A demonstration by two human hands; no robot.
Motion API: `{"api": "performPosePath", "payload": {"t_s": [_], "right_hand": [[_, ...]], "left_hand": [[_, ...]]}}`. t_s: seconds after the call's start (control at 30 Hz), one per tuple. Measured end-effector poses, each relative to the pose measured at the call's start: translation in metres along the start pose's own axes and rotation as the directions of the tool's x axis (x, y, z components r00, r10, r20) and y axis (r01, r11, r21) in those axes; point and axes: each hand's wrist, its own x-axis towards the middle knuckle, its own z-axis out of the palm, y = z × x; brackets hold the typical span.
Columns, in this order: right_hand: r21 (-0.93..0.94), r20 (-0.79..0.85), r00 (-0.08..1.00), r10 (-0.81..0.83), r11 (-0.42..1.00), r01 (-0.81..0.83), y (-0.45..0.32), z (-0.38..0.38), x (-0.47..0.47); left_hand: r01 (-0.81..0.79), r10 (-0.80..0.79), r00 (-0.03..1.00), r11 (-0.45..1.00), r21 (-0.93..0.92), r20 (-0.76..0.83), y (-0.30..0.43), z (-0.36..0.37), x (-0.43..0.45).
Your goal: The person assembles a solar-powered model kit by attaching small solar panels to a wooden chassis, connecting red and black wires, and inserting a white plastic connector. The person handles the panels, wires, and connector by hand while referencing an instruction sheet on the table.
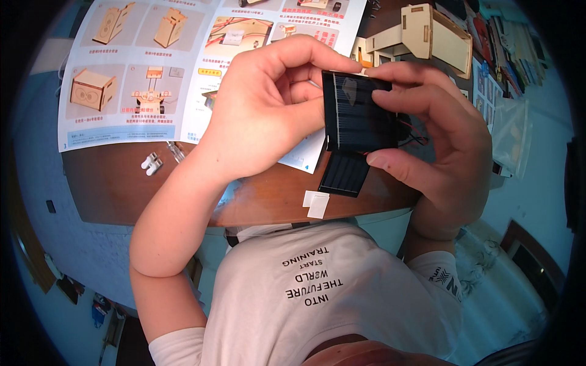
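Both hands hold a small black solar panel [359, 119] above the table, its dark ribbed face partly turned to the camera. My left hand [268, 107] grips its left edge, the thumb against that edge. My right hand [444, 123] has its fingers on the upper right part and its thumb at the lower edge. Red and black wires [412, 132] come out at the right, under my right hand. A second solar panel [345, 174] lies just below, on the table. White adhesive-like pads [317, 203] lie beside it, near the table's front edge.
A printed instruction sheet [126, 126] covers the table's left and back. White connectors [152, 164] and a small clear bag or part [175, 152] lie in front of it. A wooden model assembly [389, 40] stands at the back right. Beyond it are books [501, 50] and a clear plastic bag [510, 132].
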Motion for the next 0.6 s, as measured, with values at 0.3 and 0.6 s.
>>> {"api": "performPosePath", "payload": {"t_s": [0.3,0.6], "right_hand": [[-0.019,-0.026,1.000,-0.012,1.000,0.011,0.0003,0.0012,-0.0016],[0.006,-0.108,0.994,0.033,0.999,-0.033,-0.0031,0.0072,-0.0024]], "left_hand": [[-0.003,0.003,1.000,1.000,0.021,-0.006,0.0008,0.0012,-0.0002],[-0.010,0.010,1.000,1.000,0.029,0.001,0.0011,0.0009,-0.0008]]}}
